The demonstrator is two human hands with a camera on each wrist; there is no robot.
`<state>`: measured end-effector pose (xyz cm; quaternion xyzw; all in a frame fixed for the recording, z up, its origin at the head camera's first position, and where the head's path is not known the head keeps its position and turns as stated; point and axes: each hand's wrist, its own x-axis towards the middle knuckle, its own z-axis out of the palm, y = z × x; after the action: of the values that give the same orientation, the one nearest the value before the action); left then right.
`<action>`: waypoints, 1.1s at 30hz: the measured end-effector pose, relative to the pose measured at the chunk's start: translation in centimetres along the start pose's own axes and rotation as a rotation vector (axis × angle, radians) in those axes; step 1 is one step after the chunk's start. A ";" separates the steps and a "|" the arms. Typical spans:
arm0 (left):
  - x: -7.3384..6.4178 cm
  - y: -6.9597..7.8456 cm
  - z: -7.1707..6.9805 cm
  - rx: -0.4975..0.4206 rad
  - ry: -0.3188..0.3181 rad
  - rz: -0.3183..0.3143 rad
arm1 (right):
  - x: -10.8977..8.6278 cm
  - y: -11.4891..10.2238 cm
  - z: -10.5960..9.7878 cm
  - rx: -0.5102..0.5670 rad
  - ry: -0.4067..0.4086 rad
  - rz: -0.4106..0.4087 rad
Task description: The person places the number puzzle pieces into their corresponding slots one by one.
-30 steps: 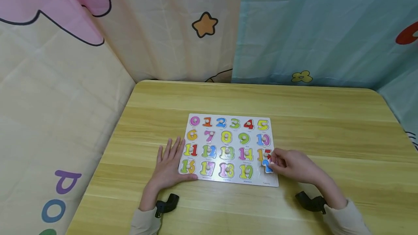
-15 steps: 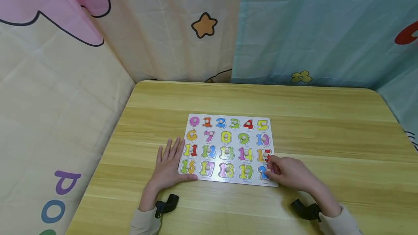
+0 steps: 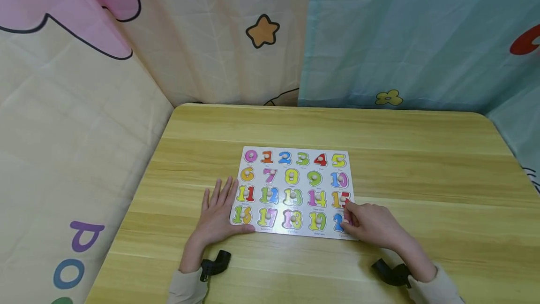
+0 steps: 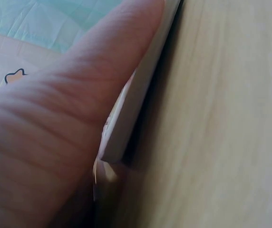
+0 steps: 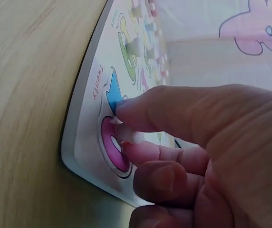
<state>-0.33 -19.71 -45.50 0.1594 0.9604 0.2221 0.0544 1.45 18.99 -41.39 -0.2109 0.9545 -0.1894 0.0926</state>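
A white number puzzle board (image 3: 281, 177) lies flat on the table, filled with colourful knobbed number pieces from 0 upward. At its lower right corner, my right hand (image 3: 375, 222) pinches the knob of the number 20 puzzle piece (image 5: 113, 147) between thumb and index finger. That piece, a blue 2 and a pink 0, sits in its outlined slot above the printed word "Twenty"; whether it lies fully flush I cannot tell. My left hand (image 3: 217, 217) is spread at the board's left side, its thumb over the lower left corner and its fingers along the left edge.
The wooden table (image 3: 422, 163) extends around the board on all sides. Printed fabric curtains (image 3: 190, 36) hang behind the table and at its left. A black wrist mount (image 3: 215, 265) sits on the left wrist, another mount (image 3: 392, 273) on the right.
My right hand has moved down and slightly left, bringing the tilted number 20 piece from over the 15 into the lower right slot. The left hand has stayed still.
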 end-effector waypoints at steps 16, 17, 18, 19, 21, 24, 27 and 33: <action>-0.2 0.0 0.0 0.014 0.017 0.012 | -0.1 0.1 -0.2 0.054 -0.065 -0.005; -0.2 0.0 0.1 0.015 0.019 0.014 | -0.1 0.1 -0.2 0.057 -0.065 -0.003; -0.1 0.0 0.1 0.017 0.019 0.014 | -0.1 0.1 -0.2 0.061 -0.066 -0.001; -0.1 0.0 0.1 0.016 0.017 0.014 | -0.1 0.1 -0.2 0.062 -0.066 0.000; -0.1 0.0 0.1 0.013 0.018 0.018 | -0.1 0.0 -0.2 0.063 -0.068 0.005; -0.2 -0.1 0.1 0.006 0.008 0.010 | -0.1 0.0 -0.2 0.069 -0.072 0.016; -0.2 -0.1 0.0 -0.035 0.010 -0.014 | -0.2 0.1 -0.1 0.092 -0.081 0.037; 0.2 0.0 -0.5 -0.121 0.107 -0.077 | -0.5 0.9 -0.2 0.139 -0.082 0.063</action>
<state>-0.64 -19.83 -45.04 0.1067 0.9521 0.2858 0.0212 1.53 20.04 -41.57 -0.1814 0.9405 -0.2436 0.1521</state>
